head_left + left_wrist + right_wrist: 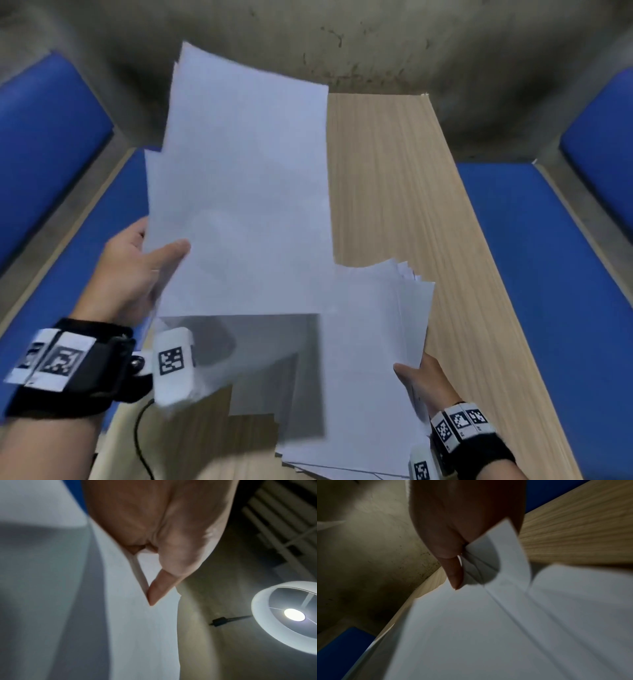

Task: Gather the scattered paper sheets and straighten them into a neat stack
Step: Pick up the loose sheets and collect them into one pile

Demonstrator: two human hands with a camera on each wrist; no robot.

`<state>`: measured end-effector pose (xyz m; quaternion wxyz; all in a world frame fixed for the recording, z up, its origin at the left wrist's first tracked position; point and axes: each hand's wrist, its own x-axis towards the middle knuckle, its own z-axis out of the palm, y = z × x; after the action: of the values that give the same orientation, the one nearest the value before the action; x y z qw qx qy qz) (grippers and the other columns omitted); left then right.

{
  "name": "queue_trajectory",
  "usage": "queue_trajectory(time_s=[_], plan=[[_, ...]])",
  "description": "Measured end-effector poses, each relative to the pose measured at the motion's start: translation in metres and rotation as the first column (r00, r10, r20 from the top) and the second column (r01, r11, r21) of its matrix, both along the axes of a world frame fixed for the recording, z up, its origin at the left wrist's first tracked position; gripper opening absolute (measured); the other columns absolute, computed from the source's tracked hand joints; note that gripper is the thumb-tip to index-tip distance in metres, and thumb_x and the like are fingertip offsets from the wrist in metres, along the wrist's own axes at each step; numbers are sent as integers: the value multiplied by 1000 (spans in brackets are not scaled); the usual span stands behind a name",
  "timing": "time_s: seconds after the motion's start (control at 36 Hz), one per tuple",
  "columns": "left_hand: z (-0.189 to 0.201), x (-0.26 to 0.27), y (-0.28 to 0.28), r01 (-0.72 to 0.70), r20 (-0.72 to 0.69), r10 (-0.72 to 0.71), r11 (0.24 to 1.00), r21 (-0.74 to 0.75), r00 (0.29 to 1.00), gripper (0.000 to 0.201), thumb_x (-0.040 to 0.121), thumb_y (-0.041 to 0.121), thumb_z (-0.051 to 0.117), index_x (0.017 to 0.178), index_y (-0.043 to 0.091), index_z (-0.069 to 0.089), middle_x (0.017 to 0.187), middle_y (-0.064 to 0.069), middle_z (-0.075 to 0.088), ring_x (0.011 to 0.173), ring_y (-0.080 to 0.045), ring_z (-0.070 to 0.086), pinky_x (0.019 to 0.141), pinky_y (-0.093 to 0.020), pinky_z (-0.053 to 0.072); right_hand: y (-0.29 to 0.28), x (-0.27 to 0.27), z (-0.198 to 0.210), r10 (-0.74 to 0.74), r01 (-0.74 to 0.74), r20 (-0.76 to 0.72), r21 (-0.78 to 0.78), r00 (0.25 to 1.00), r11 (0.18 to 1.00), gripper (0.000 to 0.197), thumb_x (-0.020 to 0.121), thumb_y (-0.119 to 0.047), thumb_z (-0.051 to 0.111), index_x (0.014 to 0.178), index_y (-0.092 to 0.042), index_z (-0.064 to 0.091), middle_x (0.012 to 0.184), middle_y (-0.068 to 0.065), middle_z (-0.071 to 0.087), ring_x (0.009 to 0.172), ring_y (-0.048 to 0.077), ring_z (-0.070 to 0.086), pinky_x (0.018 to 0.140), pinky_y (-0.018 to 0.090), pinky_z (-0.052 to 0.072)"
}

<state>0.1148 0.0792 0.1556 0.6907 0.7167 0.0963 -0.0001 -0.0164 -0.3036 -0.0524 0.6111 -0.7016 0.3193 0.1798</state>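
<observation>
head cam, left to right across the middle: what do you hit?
Left blue seat → left hand → sheets it holds raised → fanned sheets in the right hand → bare wooden table → right blue seat.
</observation>
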Motion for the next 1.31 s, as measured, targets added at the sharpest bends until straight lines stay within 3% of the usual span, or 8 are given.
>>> queue_trajectory(time_s=[0.19, 0.42, 0.61, 0.81, 1.06, 1.17, 1.22, 1.31], plan=[[-92, -24, -61, 66, -310, -97, 992, -111, 946, 30, 85, -15, 55, 107, 5, 62, 92, -11, 76, 71, -20, 75, 62, -30, 61, 0, 0, 4, 27, -27, 9, -11, 1000, 1000, 23, 88, 5, 55, 103, -11, 62, 91, 1, 70, 82, 12, 66, 56, 14, 51], [-183, -52, -88, 68, -513, -112, 992, -103, 851, 43, 80, -17, 59, 116, 5, 61, 107, -19, 72, 95, -37, 70, 79, -43, 59, 2, -4, -1, -23, 25, -26, 60, 999, 998, 35, 84, -2, 58, 118, -6, 64, 107, 9, 74, 99, 27, 70, 89, 44, 55], [-207, -62, -95, 269, -519, -242, 963, -25, 820, 56, 65, -16, 51, 108, 18, 65, 100, -17, 73, 94, -39, 69, 85, -49, 57, 8, -4, 5, -173, 182, -61, 186, 983, 966, 7, 93, -20, 59, 99, -17, 60, 97, -4, 66, 92, 14, 63, 94, 34, 46], [-201, -55, -109, 302, -379, -188, 915, 268, 906, 15, 94, 19, 53, 95, 11, 66, 91, -6, 72, 87, -26, 67, 72, -29, 52, 9, -2, 5, -133, 134, -20, 62, 991, 989, 28, 89, -28, 65, 109, -9, 64, 105, 2, 71, 95, 16, 66, 71, 25, 51], [-196, -46, -122, 625, -481, -434, 687, 371, 762, 24, 89, 2, 43, 102, 12, 60, 99, -4, 64, 92, -23, 61, 83, -29, 51, 11, -1, 2, -122, 118, 11, 191, 992, 974, 25, 86, 4, 65, 105, -12, 63, 105, 10, 72, 96, 25, 69, 70, 28, 57], [-200, -40, -112, 217, -340, -17, 799, 561, 940, 11, 87, 15, 56, 93, 18, 65, 107, -6, 64, 97, -25, 64, 79, -29, 50, 6, -3, 0, -85, 82, 24, 103, 996, 991, 23, 86, 2, 64, 107, -7, 64, 104, 11, 72, 93, 24, 69, 70, 29, 53], [-203, -36, -98, 83, -325, 216, 706, 703, 921, 24, 86, 28, 58, 109, 18, 61, 121, -8, 54, 109, -28, 55, 83, -38, 49, 2, -3, -2, -79, 78, 13, 87, 997, 993, 22, 86, 2, 64, 106, -6, 66, 102, 12, 73, 93, 27, 69, 73, 33, 54], [-206, -31, -79, 195, -477, 342, 610, 768, 809, 60, 81, 46, 61, 127, 11, 47, 129, -15, 48, 119, -34, 47, 89, -47, 45, -3, -6, -4, -81, 81, -4, 84, 997, 993, 20, 85, 2, 64, 102, -8, 67, 101, 12, 75, 93, 30, 70, 82, 41, 55]])
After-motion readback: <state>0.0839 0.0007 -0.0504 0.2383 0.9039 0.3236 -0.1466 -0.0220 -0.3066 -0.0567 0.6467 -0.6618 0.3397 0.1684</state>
